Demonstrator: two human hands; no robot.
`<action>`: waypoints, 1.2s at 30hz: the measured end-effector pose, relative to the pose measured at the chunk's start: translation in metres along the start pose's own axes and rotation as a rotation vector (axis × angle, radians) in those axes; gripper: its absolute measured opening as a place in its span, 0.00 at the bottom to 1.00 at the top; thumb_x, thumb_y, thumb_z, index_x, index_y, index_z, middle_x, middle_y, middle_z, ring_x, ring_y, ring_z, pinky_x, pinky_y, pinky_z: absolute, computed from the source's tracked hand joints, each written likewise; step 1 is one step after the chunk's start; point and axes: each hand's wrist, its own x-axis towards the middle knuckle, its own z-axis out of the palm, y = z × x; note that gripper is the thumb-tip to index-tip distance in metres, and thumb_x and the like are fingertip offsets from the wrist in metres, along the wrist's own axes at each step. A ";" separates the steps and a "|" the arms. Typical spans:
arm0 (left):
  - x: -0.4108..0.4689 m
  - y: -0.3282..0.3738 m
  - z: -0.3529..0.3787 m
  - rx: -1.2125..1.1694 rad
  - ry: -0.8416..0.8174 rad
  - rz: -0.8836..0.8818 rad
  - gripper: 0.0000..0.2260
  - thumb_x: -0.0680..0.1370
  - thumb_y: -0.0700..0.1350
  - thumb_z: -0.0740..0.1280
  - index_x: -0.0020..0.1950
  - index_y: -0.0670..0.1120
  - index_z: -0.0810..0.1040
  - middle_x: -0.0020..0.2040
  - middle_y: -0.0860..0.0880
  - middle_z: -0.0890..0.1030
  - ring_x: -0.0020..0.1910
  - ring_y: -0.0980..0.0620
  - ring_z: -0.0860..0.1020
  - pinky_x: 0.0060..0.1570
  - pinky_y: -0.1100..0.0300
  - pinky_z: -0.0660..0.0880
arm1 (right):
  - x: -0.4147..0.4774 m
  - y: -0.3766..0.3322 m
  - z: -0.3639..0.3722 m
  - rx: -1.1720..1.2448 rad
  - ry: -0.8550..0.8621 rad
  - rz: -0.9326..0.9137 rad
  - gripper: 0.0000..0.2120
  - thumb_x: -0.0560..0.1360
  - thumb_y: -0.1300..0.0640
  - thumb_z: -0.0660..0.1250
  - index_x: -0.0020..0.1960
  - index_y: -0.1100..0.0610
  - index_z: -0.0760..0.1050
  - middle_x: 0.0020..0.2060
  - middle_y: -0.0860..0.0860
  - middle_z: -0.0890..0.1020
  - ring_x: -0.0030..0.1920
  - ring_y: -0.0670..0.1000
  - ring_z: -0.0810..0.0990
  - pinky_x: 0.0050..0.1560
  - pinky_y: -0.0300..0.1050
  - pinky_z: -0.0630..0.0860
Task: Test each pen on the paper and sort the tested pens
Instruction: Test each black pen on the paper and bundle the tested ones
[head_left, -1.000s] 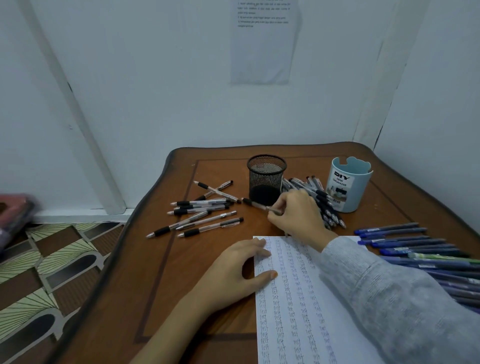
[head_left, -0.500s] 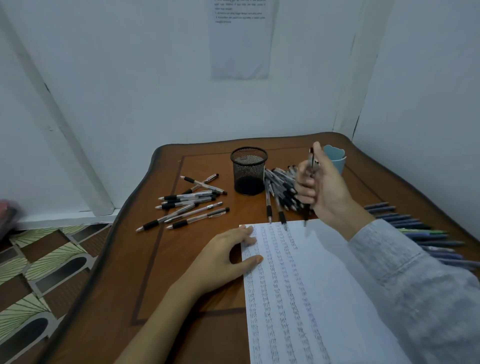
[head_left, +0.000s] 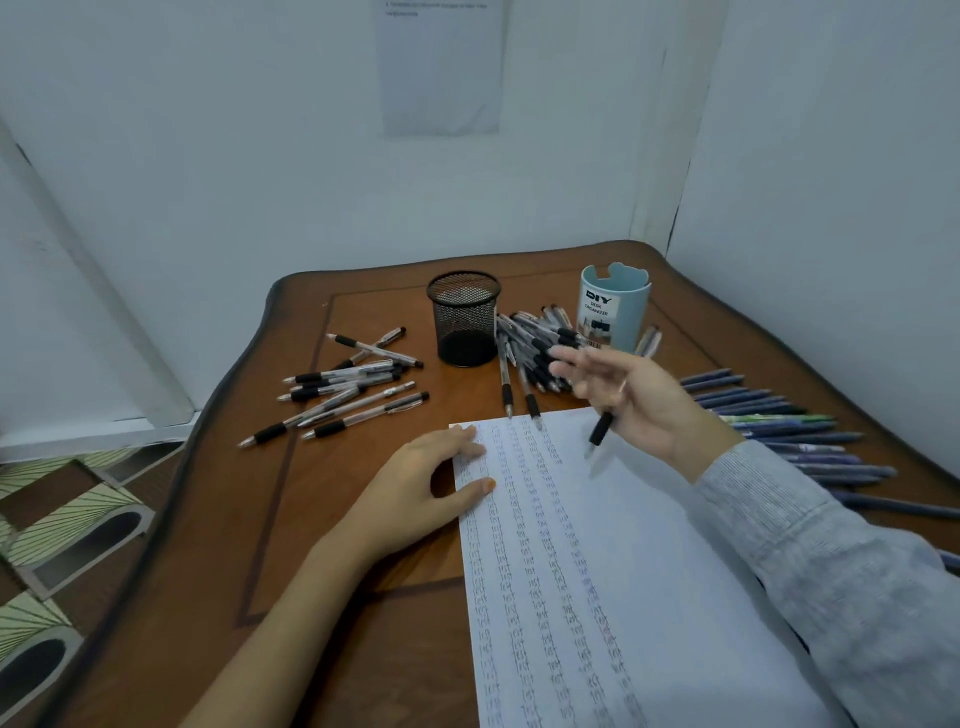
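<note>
A white paper (head_left: 649, 545) with columns of small scribbles lies on the wooden table (head_left: 322, 519). My left hand (head_left: 421, 488) rests flat on the paper's left edge, holding nothing. My right hand (head_left: 634, 395) hovers above the paper's top right and grips a clear pen with a black grip (head_left: 601, 428), tip pointing down just over the sheet. A heap of similar black-grip pens (head_left: 535, 353) lies behind that hand. Another group of black-grip pens (head_left: 343, 395) lies to the left.
A black mesh cup (head_left: 464, 317) and a light blue desk organizer cup (head_left: 613, 306) stand at the back of the table. A row of blue pens (head_left: 789, 431) lies along the right side. Walls close in behind and to the right. Patterned floor shows at left.
My right hand took a pen from the heap, lifted it upright, then lowered it so the tip now points down over the paper. The left hand stayed put.
</note>
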 end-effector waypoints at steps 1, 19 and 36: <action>0.000 0.001 0.000 0.004 -0.004 0.004 0.19 0.75 0.59 0.67 0.65 0.55 0.74 0.71 0.58 0.70 0.70 0.62 0.65 0.70 0.57 0.64 | 0.000 0.002 -0.003 0.054 -0.015 0.067 0.18 0.81 0.54 0.55 0.58 0.67 0.76 0.46 0.61 0.84 0.32 0.51 0.81 0.31 0.37 0.77; 0.001 0.000 0.000 0.013 -0.016 0.015 0.29 0.69 0.69 0.60 0.65 0.57 0.74 0.67 0.64 0.67 0.67 0.66 0.63 0.68 0.63 0.60 | -0.006 0.049 -0.001 -0.610 0.286 -0.310 0.19 0.72 0.50 0.73 0.32 0.59 0.68 0.22 0.56 0.76 0.17 0.49 0.69 0.17 0.36 0.63; 0.001 0.000 0.000 0.018 -0.014 0.009 0.30 0.69 0.69 0.60 0.65 0.56 0.75 0.67 0.63 0.68 0.67 0.67 0.63 0.67 0.63 0.61 | -0.001 0.056 -0.006 -0.811 0.220 -0.393 0.19 0.73 0.71 0.63 0.28 0.59 0.63 0.24 0.53 0.66 0.21 0.44 0.72 0.21 0.34 0.70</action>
